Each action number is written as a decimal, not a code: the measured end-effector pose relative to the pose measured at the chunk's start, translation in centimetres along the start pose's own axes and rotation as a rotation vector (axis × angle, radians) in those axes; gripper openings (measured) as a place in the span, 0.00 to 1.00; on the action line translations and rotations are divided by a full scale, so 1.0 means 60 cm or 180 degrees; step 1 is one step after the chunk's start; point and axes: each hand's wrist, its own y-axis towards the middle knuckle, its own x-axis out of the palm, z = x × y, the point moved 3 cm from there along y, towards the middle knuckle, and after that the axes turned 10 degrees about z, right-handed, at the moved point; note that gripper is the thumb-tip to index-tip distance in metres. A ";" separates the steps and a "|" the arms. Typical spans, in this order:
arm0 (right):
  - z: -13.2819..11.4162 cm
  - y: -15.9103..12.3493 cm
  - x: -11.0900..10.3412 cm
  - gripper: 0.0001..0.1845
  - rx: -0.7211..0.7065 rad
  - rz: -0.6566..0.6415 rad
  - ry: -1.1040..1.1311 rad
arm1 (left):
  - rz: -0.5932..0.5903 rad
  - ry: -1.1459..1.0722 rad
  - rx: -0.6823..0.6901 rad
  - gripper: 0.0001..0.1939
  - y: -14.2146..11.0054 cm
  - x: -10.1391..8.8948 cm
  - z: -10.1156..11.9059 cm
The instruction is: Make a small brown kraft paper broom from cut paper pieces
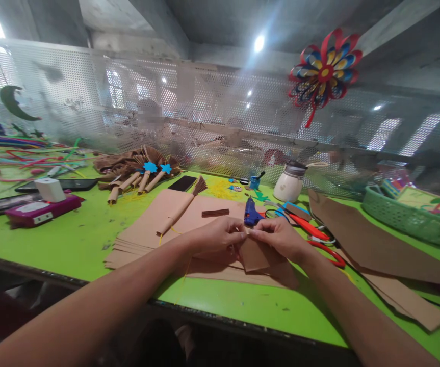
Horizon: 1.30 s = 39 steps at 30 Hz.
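Both my hands pinch the upper edge of a small piece of brown paper [257,255], held above a stack of brown paper sheets [135,242]. My left hand [223,235] grips its left corner, and my right hand [279,237] has the right one. Just beyond my fingertips lies a blue glue gun [251,211]. A dark brown folded strip [215,213] rests on the stack behind my left hand. Farther left on the same sheets is a rolled paper tube [177,211] with a fringed end and yellow string.
Red-handled scissors [309,227] and large brown sheets [380,244] lie to the right, near a green basket [403,216]. A white jar [290,182] stands behind. Finished-looking paper bundles [143,176], a phone [182,183] and a purple power strip [44,210] are leftward. A perforated metal screen [212,102] borders the table.
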 end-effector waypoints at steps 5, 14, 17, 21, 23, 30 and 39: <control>0.000 0.001 -0.005 0.18 0.0069 0.0164 -0.0054 | 0.0052 0.0187 0.0061 0.09 -0.001 -0.009 0.002; -0.004 0.001 -0.015 0.18 -0.0033 0.0187 0.0109 | 0.0042 -0.0076 -0.0095 0.08 0.000 -0.014 -0.004; -0.007 0.000 -0.011 0.18 -0.0065 0.0239 0.0116 | 0.0065 -0.0165 -0.0023 0.10 0.003 -0.010 -0.008; -0.004 -0.001 -0.008 0.18 -0.0041 0.0207 0.0188 | 0.0209 0.0130 0.0076 0.10 0.004 -0.012 -0.004; -0.001 0.000 -0.010 0.18 0.0077 0.0123 0.0275 | 0.0199 0.0127 0.0044 0.10 0.004 -0.015 -0.004; 0.003 0.005 -0.030 0.18 0.0446 0.0243 0.0456 | 0.0307 0.0051 -0.0089 0.08 0.006 -0.026 -0.013; -0.009 0.000 -0.012 0.16 0.0096 0.0111 0.0448 | 0.0438 0.0155 0.0050 0.13 0.006 -0.022 -0.004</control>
